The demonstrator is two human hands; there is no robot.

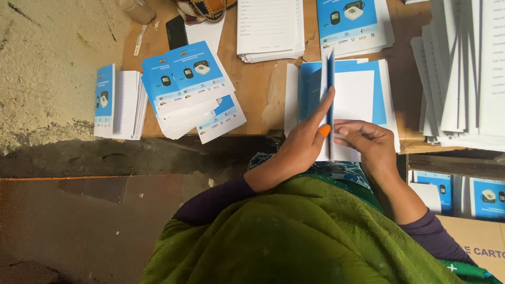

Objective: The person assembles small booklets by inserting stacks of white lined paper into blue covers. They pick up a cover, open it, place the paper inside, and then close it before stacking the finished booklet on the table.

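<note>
An open blue-and-white booklet (353,95) lies at the near edge of the wooden table (258,79), one blue page standing upright along its middle. My left hand (302,142) presses against that upright page, with an orange cap on one fingertip. My right hand (368,141) rests on the booklet's lower right page, fingers curled and touching the paper. A green shawl covers my lap below.
A fanned pile of blue-covered booklets (189,87) sits at the table's left, another stack (118,102) hangs over the left edge. White sheet stacks (271,29) and more booklets (352,23) lie at the back. Tall paper stacks (463,73) stand right. A cardboard carton (476,242) sits lower right. A phone (176,31) lies far left.
</note>
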